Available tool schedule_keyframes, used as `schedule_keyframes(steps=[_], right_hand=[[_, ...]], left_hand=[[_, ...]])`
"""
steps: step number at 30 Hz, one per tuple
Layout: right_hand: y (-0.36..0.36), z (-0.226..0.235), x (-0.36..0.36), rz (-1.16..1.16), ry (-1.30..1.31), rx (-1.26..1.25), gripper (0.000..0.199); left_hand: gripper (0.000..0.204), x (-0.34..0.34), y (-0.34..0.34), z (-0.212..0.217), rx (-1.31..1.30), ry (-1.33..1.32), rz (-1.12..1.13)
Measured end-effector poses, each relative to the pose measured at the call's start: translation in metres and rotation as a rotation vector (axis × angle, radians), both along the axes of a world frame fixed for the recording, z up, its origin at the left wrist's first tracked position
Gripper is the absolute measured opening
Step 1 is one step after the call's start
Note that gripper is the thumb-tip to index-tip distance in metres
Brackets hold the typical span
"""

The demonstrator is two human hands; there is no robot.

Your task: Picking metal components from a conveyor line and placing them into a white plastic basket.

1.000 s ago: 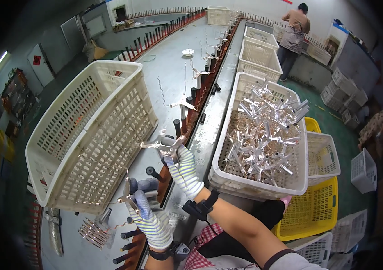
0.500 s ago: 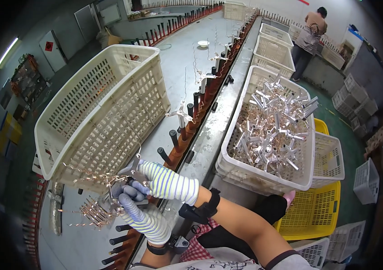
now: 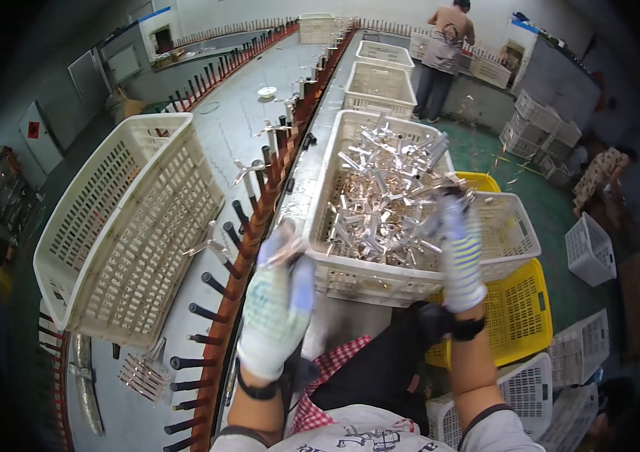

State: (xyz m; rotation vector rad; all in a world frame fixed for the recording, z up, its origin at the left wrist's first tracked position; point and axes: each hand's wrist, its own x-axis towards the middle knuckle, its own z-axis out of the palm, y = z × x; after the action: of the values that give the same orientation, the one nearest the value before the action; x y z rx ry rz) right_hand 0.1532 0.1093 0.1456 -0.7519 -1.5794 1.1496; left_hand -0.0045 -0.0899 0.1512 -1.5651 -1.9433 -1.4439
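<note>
Metal piece point(image 3: 285, 248), blurred, held at far end of left hand point(image 3: 271, 316)

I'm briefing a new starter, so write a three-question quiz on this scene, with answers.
1. True or false: the white crate heaped with metal parts stands right of the black pegs.
2. The small round dish on the grey table is: a) red; b) white; c) black.
3. Which gloved hand is nearer the large yellow basket?

Key: 1 true; 2 b; 3 the right hand.
</note>
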Motion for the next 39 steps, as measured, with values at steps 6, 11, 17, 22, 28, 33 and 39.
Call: schedule_keyframes(steps=[6,11,17,22,28,33,39], right_hand=[[0.072,0.06,0.067,0.028,-0.494,0.631,0.026],[0.072,0.092,0.036,0.082,-0.85,0.703,0.028],[0.099,0.005,-0.038,0.119,-1.617,0.997,0.017],[0.1,-0.023,-0.067,0.134,-1.485,1.038,0.021],[0.078,-0.004,-0.022,0.111,-1.048,0.808,0.061],[0.033,-0.046,0.002,-0.075,-0.49,0.909,0.052],[0.025,-0.098,0.004,-0.082,-0.62,0.841,0.052]], left_hand=[[0.037,-0.017,0.103,-0.023,-0.291,0.332,0.212],[0.049,0.019,0.028,-0.058,-0.081,-0.153,-0.049],[0.067,0.048,-0.081,-0.116,0.061,-0.361,0.577],[0.067,0.025,-0.113,-0.116,0.177,-0.541,0.665],[0.025,-0.013,-0.13,-0.08,0.68,-0.504,0.684],[0.028,0.014,-0.099,-0.058,0.526,-0.803,0.34],[0.026,-0.063,-0.07,-0.148,-0.205,-0.13,1.147]])
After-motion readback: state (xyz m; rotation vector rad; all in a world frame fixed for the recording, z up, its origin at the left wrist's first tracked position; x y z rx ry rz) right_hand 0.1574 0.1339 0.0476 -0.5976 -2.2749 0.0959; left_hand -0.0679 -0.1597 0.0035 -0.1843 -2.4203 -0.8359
